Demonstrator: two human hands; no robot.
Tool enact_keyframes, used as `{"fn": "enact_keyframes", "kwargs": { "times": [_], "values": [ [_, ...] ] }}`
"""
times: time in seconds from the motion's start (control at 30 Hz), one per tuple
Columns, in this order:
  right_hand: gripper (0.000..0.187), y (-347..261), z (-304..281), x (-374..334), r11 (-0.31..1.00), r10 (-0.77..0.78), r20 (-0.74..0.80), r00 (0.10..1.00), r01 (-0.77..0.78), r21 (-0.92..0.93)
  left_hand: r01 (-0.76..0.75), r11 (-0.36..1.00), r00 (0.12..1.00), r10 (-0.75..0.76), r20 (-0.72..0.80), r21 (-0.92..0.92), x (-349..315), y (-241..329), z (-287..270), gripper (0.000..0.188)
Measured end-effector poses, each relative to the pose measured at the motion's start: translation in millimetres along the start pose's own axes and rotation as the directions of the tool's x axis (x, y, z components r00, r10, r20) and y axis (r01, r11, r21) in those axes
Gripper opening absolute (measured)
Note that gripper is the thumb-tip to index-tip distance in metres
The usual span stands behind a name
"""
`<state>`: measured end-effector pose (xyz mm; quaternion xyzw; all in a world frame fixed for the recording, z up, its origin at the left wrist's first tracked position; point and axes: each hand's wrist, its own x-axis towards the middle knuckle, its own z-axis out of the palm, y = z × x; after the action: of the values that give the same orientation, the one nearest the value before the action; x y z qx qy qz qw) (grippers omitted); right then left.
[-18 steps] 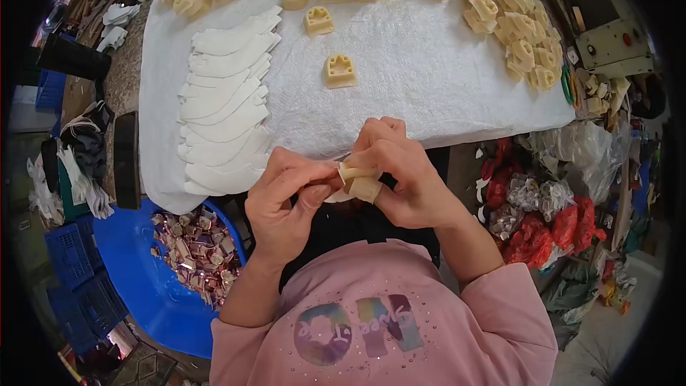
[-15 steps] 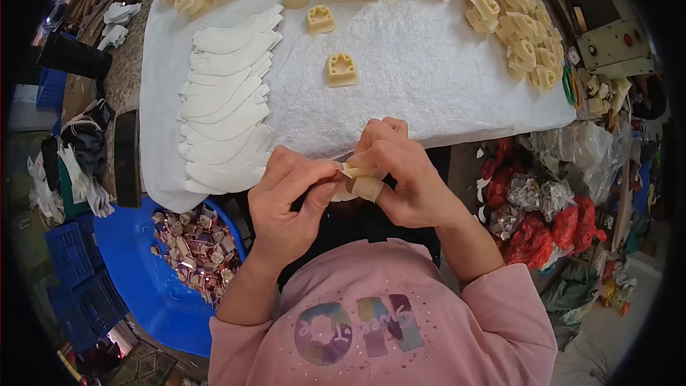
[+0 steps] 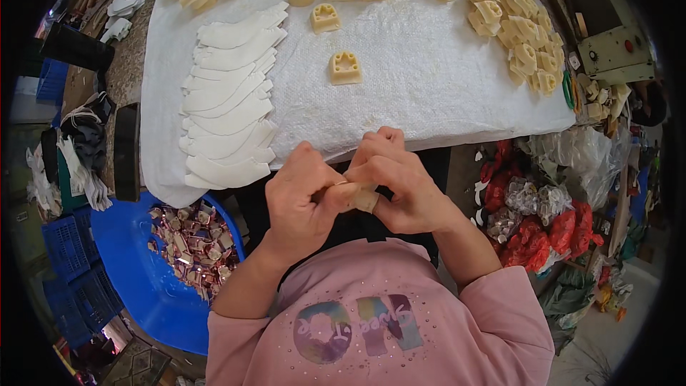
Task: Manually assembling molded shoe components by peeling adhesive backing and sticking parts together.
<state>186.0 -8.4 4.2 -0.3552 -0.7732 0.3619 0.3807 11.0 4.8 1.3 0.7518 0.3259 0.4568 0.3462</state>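
Note:
Just beyond my shirt front, both hands meet over one small cream shoe heel (image 3: pixel 365 201), partly covered by fingers. My left hand (image 3: pixel 304 189) is closed, its thumb and forefinger pinching at the heel's left side, where a pale thin edge shows; whether this is a separate strip I cannot tell. My right hand (image 3: pixel 407 189) wraps its fingers and thumb around the other side of the heel. On the white-covered table ahead stand a few single cream heels (image 3: pixel 346 68), with small holes in their D-shaped faces. Left of them lies an overlapping row of curved white strips (image 3: pixel 227 104).
Heaps of cream heels (image 3: pixel 525 28) lie along the table's far and right sides. At lower left a blue basin (image 3: pixel 128 271) holds many shiny pinkish-brown pieces. A dark flat object (image 3: pixel 127 151) sits by the table's left edge. Red and clear plastic bags (image 3: pixel 532 239) lie at right.
My left hand has shifted right and closed in on the heel. Both hands are slightly lower, and less of the pale piece between them shows.

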Motion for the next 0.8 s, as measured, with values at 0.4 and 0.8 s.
{"fn": "enact_keyframes", "kwargs": {
  "times": [0.4, 0.8],
  "values": [
    [0.025, -5.0, 3.6, 8.0, 0.906, -0.246, -0.156, 0.957, 0.17, -0.388, -0.13, 0.974, 0.972, 0.162, -0.172, 0.185, -4.5, 2.4, -8.4, 0.03],
    [0.018, -10.8, 26.5, -19.9, 0.677, 0.492, -0.262, 0.831, -0.175, 0.715, -0.182, 0.98, 0.946, 0.152, -0.287, -0.08, -6.0, 6.9, -3.5, 0.026]
  ]
}}
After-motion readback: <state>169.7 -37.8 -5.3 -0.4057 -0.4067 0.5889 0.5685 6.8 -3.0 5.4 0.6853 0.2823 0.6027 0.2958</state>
